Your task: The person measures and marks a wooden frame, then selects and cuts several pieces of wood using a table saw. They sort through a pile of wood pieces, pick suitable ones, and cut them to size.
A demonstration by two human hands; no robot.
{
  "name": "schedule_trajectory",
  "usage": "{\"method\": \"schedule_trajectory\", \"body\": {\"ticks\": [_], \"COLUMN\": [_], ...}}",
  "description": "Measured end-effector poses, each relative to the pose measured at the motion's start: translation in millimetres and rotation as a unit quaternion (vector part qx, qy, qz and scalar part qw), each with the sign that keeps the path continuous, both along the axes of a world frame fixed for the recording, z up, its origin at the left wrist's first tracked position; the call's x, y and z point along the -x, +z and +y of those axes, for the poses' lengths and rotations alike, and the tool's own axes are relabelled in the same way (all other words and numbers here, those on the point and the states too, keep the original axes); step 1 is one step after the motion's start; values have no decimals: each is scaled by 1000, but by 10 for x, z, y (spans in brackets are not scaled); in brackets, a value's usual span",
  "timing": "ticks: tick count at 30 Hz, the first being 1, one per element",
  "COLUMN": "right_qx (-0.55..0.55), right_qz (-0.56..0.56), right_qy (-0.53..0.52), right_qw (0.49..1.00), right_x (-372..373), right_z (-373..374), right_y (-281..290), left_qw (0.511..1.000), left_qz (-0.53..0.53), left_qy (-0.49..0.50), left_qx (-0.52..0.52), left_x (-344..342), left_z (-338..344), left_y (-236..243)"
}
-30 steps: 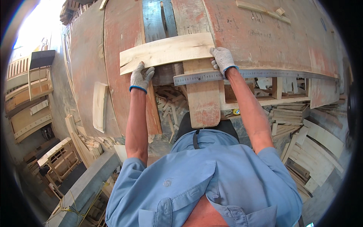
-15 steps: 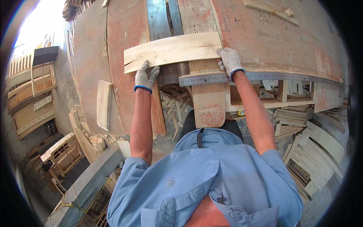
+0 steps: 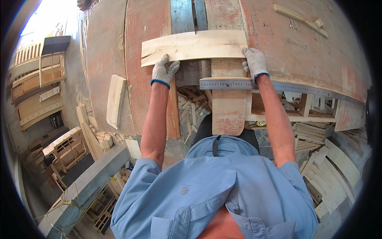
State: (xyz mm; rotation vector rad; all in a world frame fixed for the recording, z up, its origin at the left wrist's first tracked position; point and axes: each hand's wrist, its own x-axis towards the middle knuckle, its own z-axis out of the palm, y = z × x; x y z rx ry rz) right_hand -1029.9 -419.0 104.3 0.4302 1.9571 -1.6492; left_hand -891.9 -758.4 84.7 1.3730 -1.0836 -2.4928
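Observation:
A long pale wooden board [image 3: 199, 44] lies across the worn reddish bench top [image 3: 147, 24], held flat by its two ends. My left hand [image 3: 164, 71], in a whitish knit glove with a blue cuff, grips the near edge towards the left end, thumb on top. My right hand [image 3: 255, 61], gloved the same way, is closed around the right end. The board's far edge meets a narrow dark slit beside a blue strip [image 3: 183, 16]. Under my right wrist, a long steel ruler [image 3: 294, 86] runs along the bench's near side.
A short pale wood piece [image 3: 116, 101] lies on the bench at left, and a thin strip [image 3: 300, 19] at far right. Stacked boards [image 3: 334, 175] lie at lower right. Wooden frames [image 3: 69, 153] and a grey beam [image 3: 85, 183] stand at lower left. Offcuts [image 3: 191, 113] litter the floor.
The board has moved slightly away from me and lies more level, both hands still on it. The whole view has shifted, so the bench appears farther right.

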Motion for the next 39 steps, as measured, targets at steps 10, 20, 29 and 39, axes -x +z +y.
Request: {"method": "schedule_trajectory", "body": {"ticks": [10, 20, 29, 39], "right_qx": [-4, 4, 13, 30], "right_qz": [25, 37, 40, 35], "right_qy": [0, 7, 13, -22], "right_qw": [1000, 999, 999, 999], "right_x": [237, 432, 633, 743], "right_z": [-57, -142, -211, -297], "right_y": [-34, -35, -61, -74], "left_qw": [1000, 1000, 1000, 999], "left_qz": [6, 4, 2, 4], "left_qy": [18, 12, 26, 53], "left_qx": [-15, -8, 7, 13], "left_x": [224, 503, 755, 864], "left_z": [-2, -146, -223, -172], "left_y": [53, -46, -37, 23]}}
